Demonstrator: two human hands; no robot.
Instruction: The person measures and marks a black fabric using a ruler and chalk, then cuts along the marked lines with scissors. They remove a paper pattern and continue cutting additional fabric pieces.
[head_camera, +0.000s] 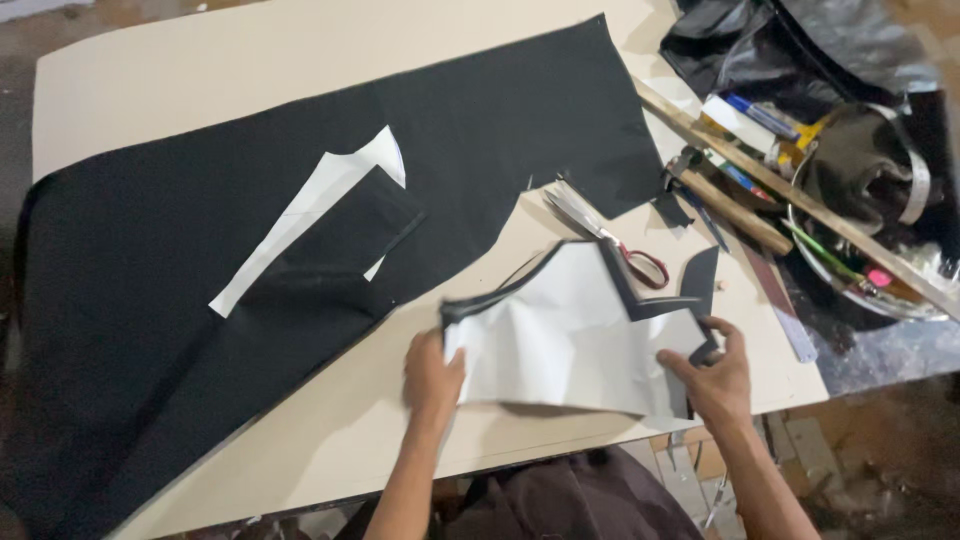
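One table, pale top, carries everything. Lg black cloth spread across most of it, cut edge on the near side; white pattern lies on it, partly under a folded black strip. Bowl w/ tools at far right, behind a long wooden ruler. Near table edge: white-and-black cut piece, white face up, black edging at top, slightly blurred. Left hand pinches its left edge, fingers closed on it. Right hand grips its right end, thumb on top, fingers under. Scissors w/ red handles lie just beyond the piece, apart from both hands.
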